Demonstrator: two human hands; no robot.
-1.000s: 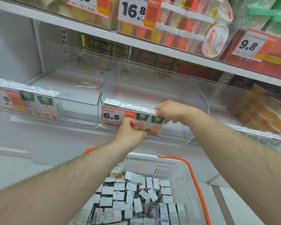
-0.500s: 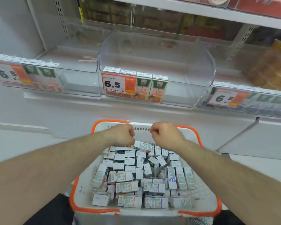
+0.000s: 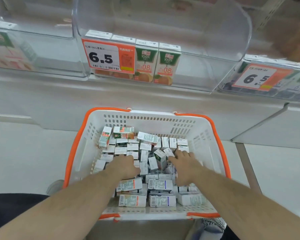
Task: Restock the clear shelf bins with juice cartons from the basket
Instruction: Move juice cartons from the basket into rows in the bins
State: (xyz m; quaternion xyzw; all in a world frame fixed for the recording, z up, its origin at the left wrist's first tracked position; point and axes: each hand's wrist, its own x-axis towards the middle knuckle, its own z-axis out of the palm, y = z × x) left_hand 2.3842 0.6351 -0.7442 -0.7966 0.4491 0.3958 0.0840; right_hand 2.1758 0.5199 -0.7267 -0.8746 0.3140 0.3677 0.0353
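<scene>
Having dropped from basket (image 3: 204, 135) rim, both hands now among cartons (image 3: 160, 184).

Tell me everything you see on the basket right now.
The basket is white perforated plastic with an orange rim, standing on the floor below the clear shelf bin. It holds a loose jumble of juice cartons, mostly lying flat. The left hand and right hand reach among them.
</scene>
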